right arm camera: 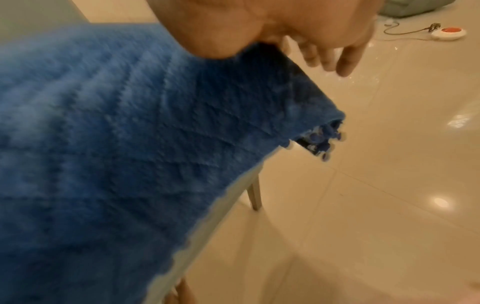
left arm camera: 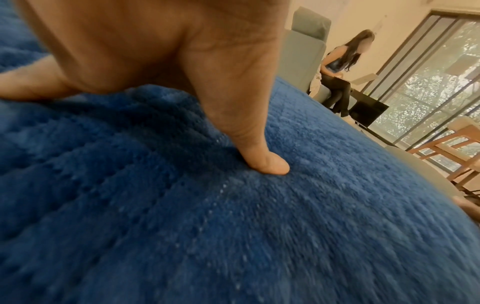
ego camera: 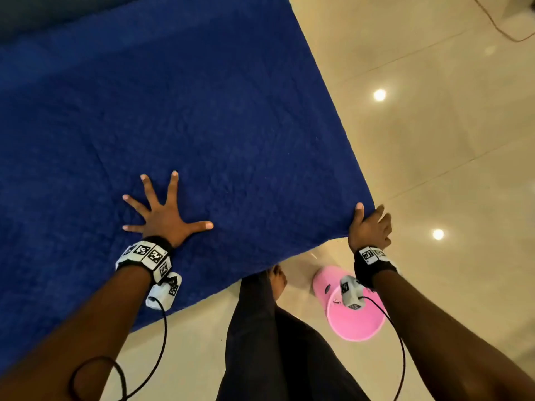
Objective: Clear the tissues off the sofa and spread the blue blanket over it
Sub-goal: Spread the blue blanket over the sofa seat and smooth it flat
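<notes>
- Nearest the camera, our two forearms fill the bottom of the head view, each wearing one marker-covered wrist band with a small camera and a black cable.
- The blue blanket (ego camera: 173,111) covers most of the left and centre of the frame and lies flat over the sofa, whose pale edge and one leg (right arm camera: 255,195) show under the cloth in the right wrist view.
- Our left hand (ego camera: 165,215) lies palm down on the blanket at lower centre-left, all five fingers spread wide and straight, pressing the pile.
- Our right hand (ego camera: 370,227) holds the blanket's near corner at centre-right, thumb on top and fingers curled round the edge.
- To finish this spreading step well, we judge it best to pin the cloth with the flat left palm while the right draws the corner taut and lays it square with the sofa edge, then sweep outward to remove ripples.
- Count: one blanket, two hands, no tissues visible on the sofa.
- Further out: one pink bin (ego camera: 347,311) on the tiled floor at lower right, and one seated person (left arm camera: 340,72) at upper right of the left wrist view.
</notes>
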